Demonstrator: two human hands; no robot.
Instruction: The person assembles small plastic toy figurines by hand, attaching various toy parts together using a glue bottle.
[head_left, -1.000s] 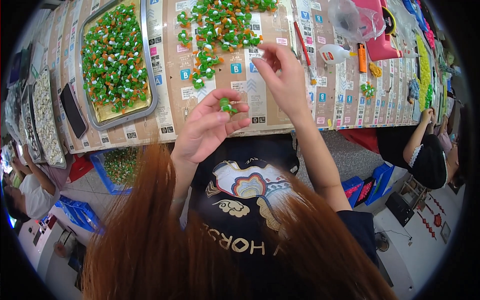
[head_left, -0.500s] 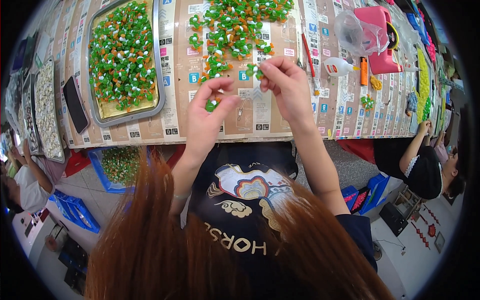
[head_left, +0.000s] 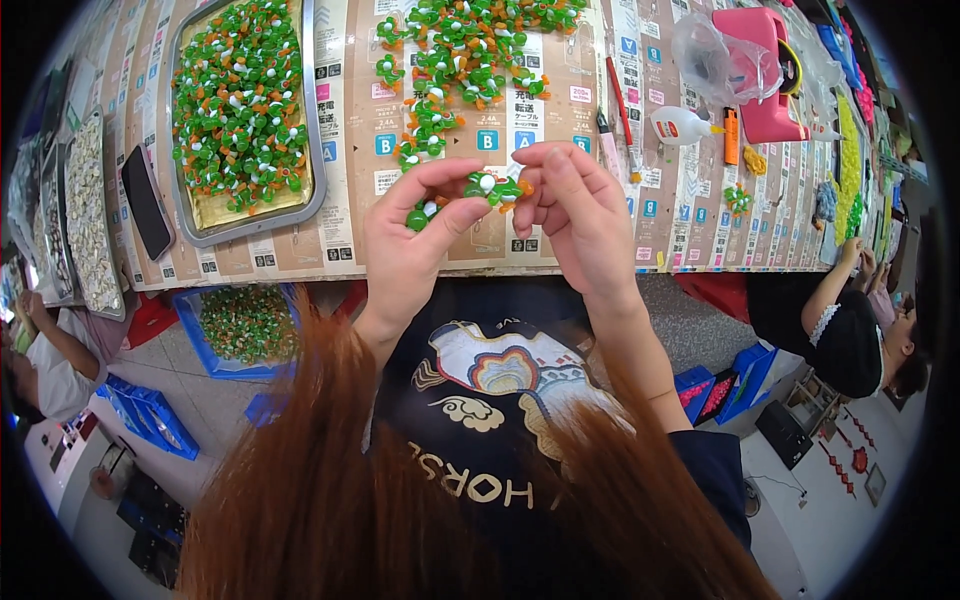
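Note:
Just above the table's near edge, my two hands meet at a small green, white and orange figurine (head_left: 492, 188). My left hand (head_left: 408, 235) has thumb and forefinger closed on its left side. A second green and white piece (head_left: 420, 216) sits in the curl of the same hand, partly hidden by the fingers. My right hand (head_left: 592, 215) pinches the orange end of the figurine between thumb and fingertips. Beyond my hands, a loose pile of similar figurines (head_left: 470, 60) spreads over the printed table covering (head_left: 350, 120).
A metal tray (head_left: 318, 165) full of figurines lies at the left, beside a dark phone (head_left: 148, 205). At right are a red-handled brush (head_left: 622, 115), a white squeeze bottle (head_left: 680, 127), an orange lighter (head_left: 731, 137) and a pink tape dispenser (head_left: 775, 70). Other people sit at both sides.
My right hand has brought its figurine down and toward me, between both hands. The left thumb and forefinger, apart before, now close on it.

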